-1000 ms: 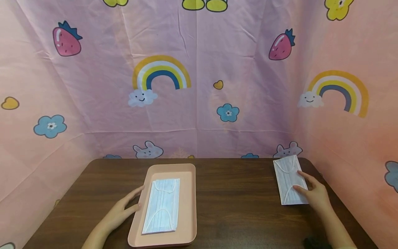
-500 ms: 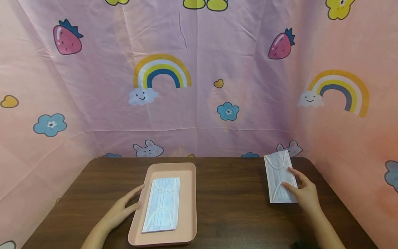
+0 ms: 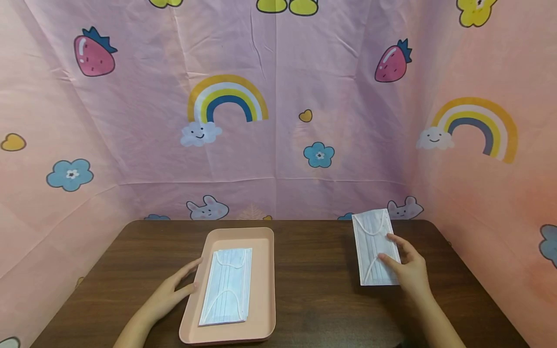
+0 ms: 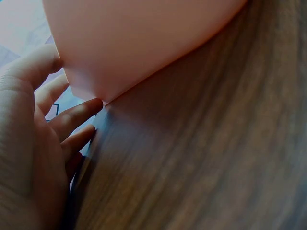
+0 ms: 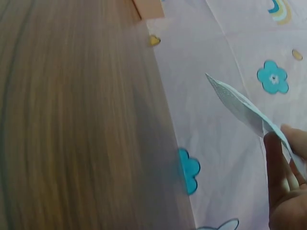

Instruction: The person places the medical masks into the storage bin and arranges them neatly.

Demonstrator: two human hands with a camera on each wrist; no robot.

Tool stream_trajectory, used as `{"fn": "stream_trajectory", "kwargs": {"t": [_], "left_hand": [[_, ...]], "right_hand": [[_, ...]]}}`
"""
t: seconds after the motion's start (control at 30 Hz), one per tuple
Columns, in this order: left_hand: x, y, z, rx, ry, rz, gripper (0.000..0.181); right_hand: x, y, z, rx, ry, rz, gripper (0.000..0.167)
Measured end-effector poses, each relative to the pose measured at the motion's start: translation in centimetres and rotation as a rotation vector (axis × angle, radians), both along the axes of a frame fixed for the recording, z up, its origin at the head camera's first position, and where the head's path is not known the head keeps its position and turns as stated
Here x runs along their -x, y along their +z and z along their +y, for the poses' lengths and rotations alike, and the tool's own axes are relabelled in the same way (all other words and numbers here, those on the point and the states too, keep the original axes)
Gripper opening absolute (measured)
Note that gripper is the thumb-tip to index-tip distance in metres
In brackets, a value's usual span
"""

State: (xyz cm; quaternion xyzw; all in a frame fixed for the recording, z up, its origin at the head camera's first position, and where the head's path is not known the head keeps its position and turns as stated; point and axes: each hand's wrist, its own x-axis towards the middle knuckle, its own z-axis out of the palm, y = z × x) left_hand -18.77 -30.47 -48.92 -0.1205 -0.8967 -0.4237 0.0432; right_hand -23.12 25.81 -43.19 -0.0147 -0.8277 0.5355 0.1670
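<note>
A pink rectangular tray (image 3: 262, 290) stands on the left half of the table, with a small stack of light blue face masks (image 3: 226, 285) lying in it. My left hand (image 3: 165, 295) touches the tray's left wall with its fingertips, the fingers fairly straight; the left wrist view shows the fingers against the tray side (image 4: 139, 43). Over the right part of the table, my right hand (image 3: 411, 270) pinches a pale face mask (image 3: 373, 241) by its right edge between thumb and fingers. In the right wrist view that mask (image 5: 244, 108) appears edge-on, raised off the tabletop.
The dark brown wooden table (image 3: 317, 290) extends between the tray and my right hand. A printed fabric curtain (image 3: 339, 96) with rainbows and strawberries encloses the back and both sides. A small dark object, partly cut off, shows at the bottom edge by my right forearm.
My right hand has carried its face mask to the left, from near the table's right edge. The left hand and the tray have stayed in place.
</note>
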Motion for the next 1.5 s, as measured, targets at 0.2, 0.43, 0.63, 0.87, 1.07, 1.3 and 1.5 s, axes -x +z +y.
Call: {"fn": "stream_trajectory", "kwargs": {"t": [0.2, 0.43, 0.63, 0.87, 1.07, 1.3, 1.5], "left_hand": [[0.1, -0.1, -0.1, 0.002, 0.005, 0.004, 0.058], [0.1, -0.2, -0.1, -0.01, 0.0, 0.004, 0.057], [0.1, -0.2, -0.1, -0.01, 0.008, -0.005, 0.058], [0.0, -0.1, 0.0, 0.007, 0.01, 0.001, 0.058], [0.0, 0.1, 0.1, 0.006, 0.002, 0.003, 0.058], [-0.1, 0.2, 0.2, -0.002, 0.007, 0.002, 0.058], [-0.1, 0.2, 0.3, -0.028, -0.001, 0.004, 0.058]], "right_hand": [[-0.3, 0.5, -2.0, 0.076, 0.017, -0.001, 0.052], [-0.6, 0.9, -4.3, 0.151, 0.053, -0.004, 0.051], [-0.7, 1.1, -6.4, 0.218, 0.101, 0.019, 0.052], [-0.9, 1.4, -9.1, 0.279, 0.144, 0.022, 0.052], [-1.1, 1.6, -11.4, 0.337, 0.192, 0.034, 0.051], [-1.3, 1.8, -14.2, 0.399, 0.245, 0.048, 0.051], [-1.5, 1.8, -16.6, 0.46, 0.309, 0.063, 0.051]]}}
